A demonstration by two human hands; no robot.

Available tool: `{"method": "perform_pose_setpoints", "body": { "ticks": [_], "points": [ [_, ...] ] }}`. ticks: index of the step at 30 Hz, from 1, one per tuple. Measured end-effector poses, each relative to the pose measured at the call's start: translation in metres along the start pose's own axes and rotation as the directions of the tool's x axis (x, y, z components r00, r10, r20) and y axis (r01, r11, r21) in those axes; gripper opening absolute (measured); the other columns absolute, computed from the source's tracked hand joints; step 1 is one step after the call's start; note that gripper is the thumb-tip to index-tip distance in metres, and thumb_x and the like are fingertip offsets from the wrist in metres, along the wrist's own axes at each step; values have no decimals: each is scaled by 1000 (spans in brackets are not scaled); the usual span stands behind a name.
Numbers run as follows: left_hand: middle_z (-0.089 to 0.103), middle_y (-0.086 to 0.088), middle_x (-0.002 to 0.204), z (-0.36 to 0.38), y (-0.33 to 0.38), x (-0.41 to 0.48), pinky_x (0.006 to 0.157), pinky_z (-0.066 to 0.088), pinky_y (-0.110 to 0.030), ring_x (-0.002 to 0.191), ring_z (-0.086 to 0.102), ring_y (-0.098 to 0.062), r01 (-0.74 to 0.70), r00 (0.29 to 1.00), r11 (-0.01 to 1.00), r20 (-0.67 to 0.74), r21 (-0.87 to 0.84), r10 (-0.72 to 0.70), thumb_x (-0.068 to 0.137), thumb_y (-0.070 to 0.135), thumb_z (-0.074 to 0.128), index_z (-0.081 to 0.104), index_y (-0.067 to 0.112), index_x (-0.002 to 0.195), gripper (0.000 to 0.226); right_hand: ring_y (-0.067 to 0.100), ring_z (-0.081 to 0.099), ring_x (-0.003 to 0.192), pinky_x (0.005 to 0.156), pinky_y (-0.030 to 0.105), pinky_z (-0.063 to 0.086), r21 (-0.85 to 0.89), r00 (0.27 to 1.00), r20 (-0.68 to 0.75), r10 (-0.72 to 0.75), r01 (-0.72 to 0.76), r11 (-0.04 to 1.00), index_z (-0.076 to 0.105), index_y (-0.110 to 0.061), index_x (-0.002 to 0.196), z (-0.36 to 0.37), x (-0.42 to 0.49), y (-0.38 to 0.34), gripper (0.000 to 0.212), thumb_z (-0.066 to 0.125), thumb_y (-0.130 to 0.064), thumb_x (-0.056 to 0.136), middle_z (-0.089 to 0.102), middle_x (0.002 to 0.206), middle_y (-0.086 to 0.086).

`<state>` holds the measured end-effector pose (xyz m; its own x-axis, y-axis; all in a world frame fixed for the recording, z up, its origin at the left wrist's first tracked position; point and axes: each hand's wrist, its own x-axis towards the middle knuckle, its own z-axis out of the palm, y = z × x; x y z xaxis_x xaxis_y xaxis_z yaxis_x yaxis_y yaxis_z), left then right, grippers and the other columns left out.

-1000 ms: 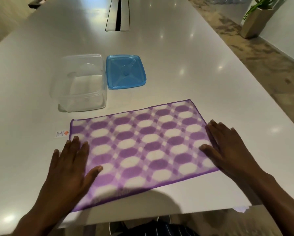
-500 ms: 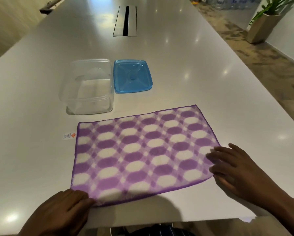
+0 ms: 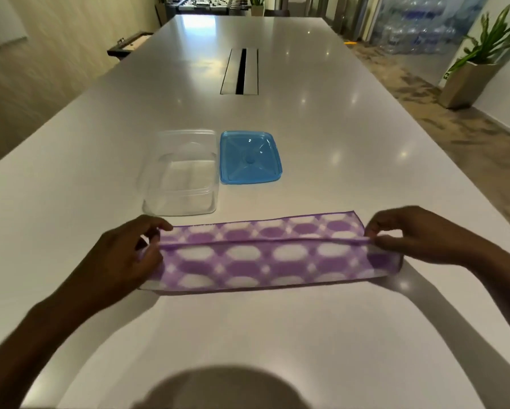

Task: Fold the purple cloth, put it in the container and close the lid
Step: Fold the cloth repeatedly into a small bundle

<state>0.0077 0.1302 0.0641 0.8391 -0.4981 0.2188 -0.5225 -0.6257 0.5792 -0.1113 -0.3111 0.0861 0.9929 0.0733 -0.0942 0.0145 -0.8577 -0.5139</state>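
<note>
The purple and white patterned cloth [image 3: 262,255] lies on the white table [image 3: 321,137], with its near edge lifted and carried over toward the far edge. My left hand [image 3: 132,252] pinches the lifted edge at its left corner. My right hand [image 3: 413,234] pinches the same edge at its right corner. Just beyond the cloth stands the clear plastic container [image 3: 181,172], uncovered and with nothing inside. The blue lid [image 3: 249,156] lies flat on the table, touching the container's right side.
A cable slot [image 3: 242,70] is set in the table's middle, further back. A potted plant [image 3: 478,72] stands on the floor at the right. Stacked water bottles [image 3: 419,22] fill the far right corner. The table's right edge runs diagonally past the lid.
Both hands slid from flat on the cloth to its near corners, gripped them and lifted the near edge over toward the far edge. The view has pulled back and tilted up.
</note>
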Motion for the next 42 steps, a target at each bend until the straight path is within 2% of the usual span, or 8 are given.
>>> {"method": "perform_pose_setpoints", "body": {
  "ticks": [7,11,16,19,22,25,29,42],
  "points": [
    [63,1,83,21,-29,44,57,46,-27,60,59,-19,176,982,984,-63,-33,-177,83,7,59,61,26,89,21,9,57,61,57,26,41,-21,997,-7,80,-80,997,67,-24,75,6,73,14,16,63,-14,86,69,70,-5],
    [65,-3,81,29,-36,48,59,42,-20,60,56,-7,198,970,980,-144,17,-193,81,6,60,63,22,88,17,3,57,58,54,23,41,-31,993,-46,111,-113,993,66,-27,72,17,92,21,17,63,-16,85,69,68,-9],
    [66,-7,91,38,-27,44,71,47,-33,82,63,-27,291,951,942,-154,165,-267,83,14,62,66,15,100,18,22,66,81,61,26,44,-105,987,-63,146,-152,983,68,-25,87,30,99,22,7,67,-19,85,68,83,-4],
    [68,-12,100,42,-9,36,79,49,-42,91,60,-35,197,956,871,-284,449,-69,80,19,62,67,12,102,23,36,62,97,78,38,49,-302,932,-344,112,-223,927,66,-12,112,41,91,9,34,70,-28,83,65,109,14],
    [68,-13,105,65,24,30,91,46,-40,97,60,-33,4,951,919,-286,395,119,78,17,57,67,10,103,28,40,61,100,88,45,48,-352,844,-527,-102,-108,930,66,-8,113,67,79,-28,38,65,-32,83,65,112,21],
    [57,-13,133,106,46,32,111,34,-36,126,50,-28,-101,992,965,-52,243,117,91,16,51,56,12,128,37,34,54,118,101,41,41,-258,931,-328,-162,77,963,59,-9,126,105,78,-64,46,52,-38,92,60,128,19],
    [21,-1,158,145,35,40,120,9,-29,146,16,-13,-94,985,951,164,294,46,100,38,29,21,19,149,53,21,15,147,118,38,9,-262,996,-53,-75,59,963,21,-14,151,146,80,-64,64,28,-51,99,19,160,7],
    [11,3,160,119,-22,6,118,6,-46,147,11,-19,89,983,884,103,458,-152,78,82,3,11,41,147,81,16,0,149,117,38,-5,-371,985,-139,103,-148,917,4,-22,153,127,65,19,89,-1,-76,83,2,162,-2]
  ]
}}
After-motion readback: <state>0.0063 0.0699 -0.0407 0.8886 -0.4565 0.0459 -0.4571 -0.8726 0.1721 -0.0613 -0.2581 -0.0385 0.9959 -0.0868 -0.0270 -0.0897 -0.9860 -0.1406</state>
